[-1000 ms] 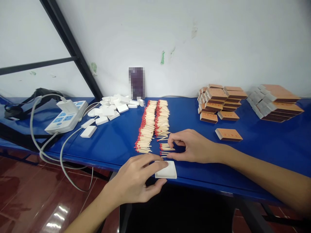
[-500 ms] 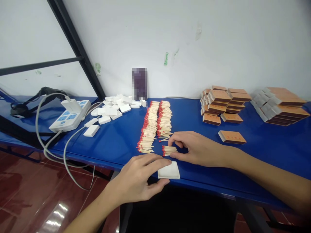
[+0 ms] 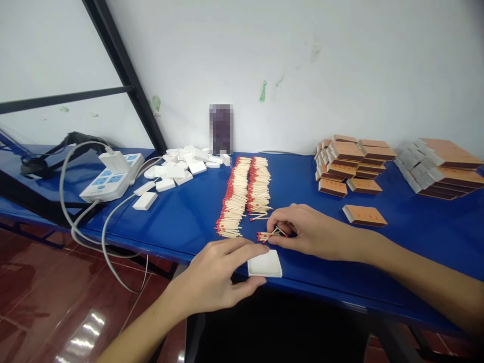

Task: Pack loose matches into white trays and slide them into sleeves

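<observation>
My left hand [image 3: 223, 275] grips a white matchbox tray [image 3: 265, 264] between thumb and fingers at the table's front edge; the tray's hollow side faces up with nothing in it. Just behind the tray, my right hand [image 3: 302, 229] pinches a small bunch of red-tipped matches [image 3: 270, 235], some of them lying crosswise. Two long rows of matches, the left row [image 3: 233, 201] and the right row [image 3: 259, 184], run back toward the wall. A few loose matches lie at the near end of the right row.
White trays [image 3: 183, 166] are heaped at the back left, beside a power strip [image 3: 111, 179] with cables looping over the front edge. Orange matchboxes [image 3: 351, 159] are stacked at right, a single matchbox [image 3: 365, 215] before them. Larger packs [image 3: 446, 166] stand far right.
The matches at my right fingertips have gone from a neat parallel bundle to a tighter pinch with some crossed. My left hand keeps its hold on the tray. The whole view has shifted slightly.
</observation>
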Available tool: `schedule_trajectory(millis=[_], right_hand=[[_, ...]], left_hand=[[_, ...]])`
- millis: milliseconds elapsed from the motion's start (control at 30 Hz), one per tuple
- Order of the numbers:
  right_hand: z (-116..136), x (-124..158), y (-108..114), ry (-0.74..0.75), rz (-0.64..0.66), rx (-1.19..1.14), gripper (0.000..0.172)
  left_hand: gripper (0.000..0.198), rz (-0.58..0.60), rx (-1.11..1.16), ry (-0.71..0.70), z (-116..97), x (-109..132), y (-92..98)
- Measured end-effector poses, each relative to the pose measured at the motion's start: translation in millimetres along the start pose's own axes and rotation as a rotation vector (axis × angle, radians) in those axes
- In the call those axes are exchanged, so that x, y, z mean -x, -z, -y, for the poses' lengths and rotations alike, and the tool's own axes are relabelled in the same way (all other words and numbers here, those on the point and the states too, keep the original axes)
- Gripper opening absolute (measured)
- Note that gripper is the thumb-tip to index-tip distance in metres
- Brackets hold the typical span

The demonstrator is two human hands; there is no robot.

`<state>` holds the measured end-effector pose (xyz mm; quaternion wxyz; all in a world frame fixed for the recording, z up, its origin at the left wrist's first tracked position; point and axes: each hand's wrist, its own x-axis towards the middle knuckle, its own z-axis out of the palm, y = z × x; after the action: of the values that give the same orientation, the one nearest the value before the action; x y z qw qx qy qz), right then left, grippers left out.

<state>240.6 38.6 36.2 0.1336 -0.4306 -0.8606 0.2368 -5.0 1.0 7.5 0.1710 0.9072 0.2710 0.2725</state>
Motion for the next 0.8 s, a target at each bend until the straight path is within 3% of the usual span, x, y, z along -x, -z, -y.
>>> schedule_trajectory(millis=[467, 800], right_hand=[[1, 6, 17, -0.002, 0.14, -0.126, 0.019], [1, 14, 31, 0.168, 0.147, -0.043, 0.025]], left_hand=[[0.035, -0.001, 0.0, -0.02, 0, 0, -0.2], [0.032, 0.003, -0.002, -0.026, 0, -1, 0.2]])
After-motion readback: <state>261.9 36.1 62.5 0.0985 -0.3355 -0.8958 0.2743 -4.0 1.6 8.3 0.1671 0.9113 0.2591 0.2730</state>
